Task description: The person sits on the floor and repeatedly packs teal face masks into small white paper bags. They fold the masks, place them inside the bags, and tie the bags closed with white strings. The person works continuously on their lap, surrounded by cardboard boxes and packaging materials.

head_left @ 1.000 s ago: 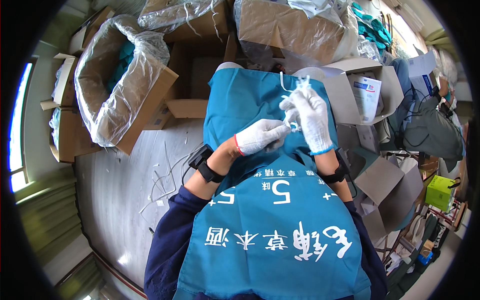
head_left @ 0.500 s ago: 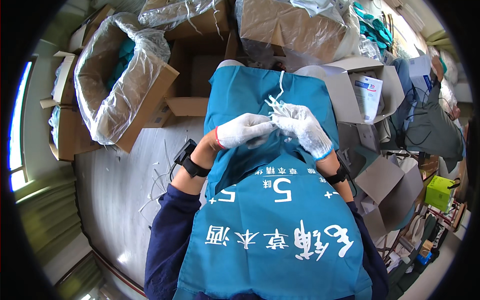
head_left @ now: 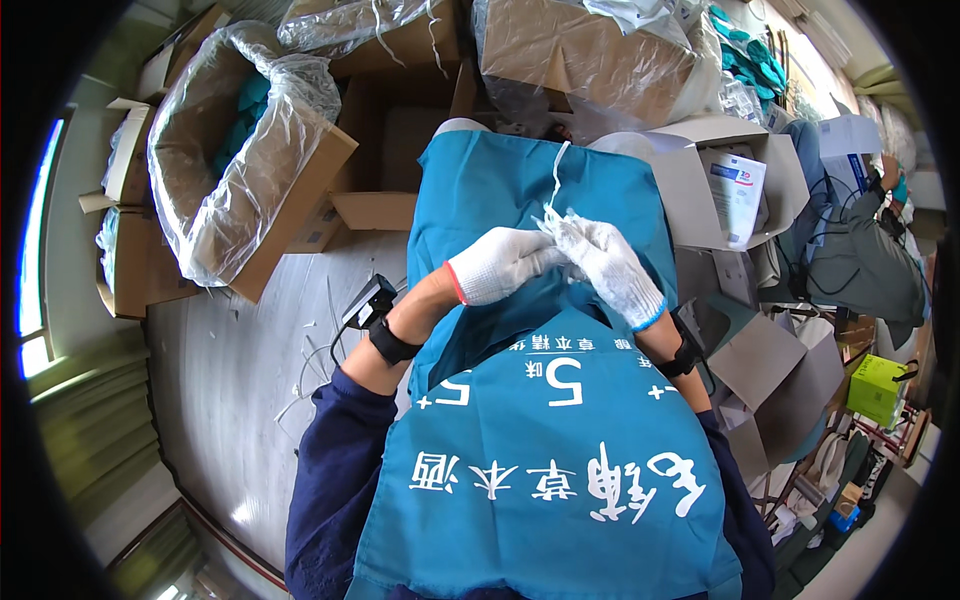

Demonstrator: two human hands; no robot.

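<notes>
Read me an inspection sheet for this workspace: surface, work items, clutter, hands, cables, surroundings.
Surface: blue apron over the lap; grey floor at left.
Work items: white strands protruding from the right hand.
Clutter: loose white strips on the floor.
Hands: left hand close against the right, above the apron; both white-gloved; what the left holds is hidden.
Cables: black cable at the left wrist device.
Surroundings: plastic-lined carton ahead on the left, green box and another person at right.

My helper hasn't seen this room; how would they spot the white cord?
Find the blue-green apron filling the centre. Over it, the left hand and right hand meet. The white cord runs from there toward the apron's far edge: a thin, curving line, unlike the bulky white gloves.
</notes>
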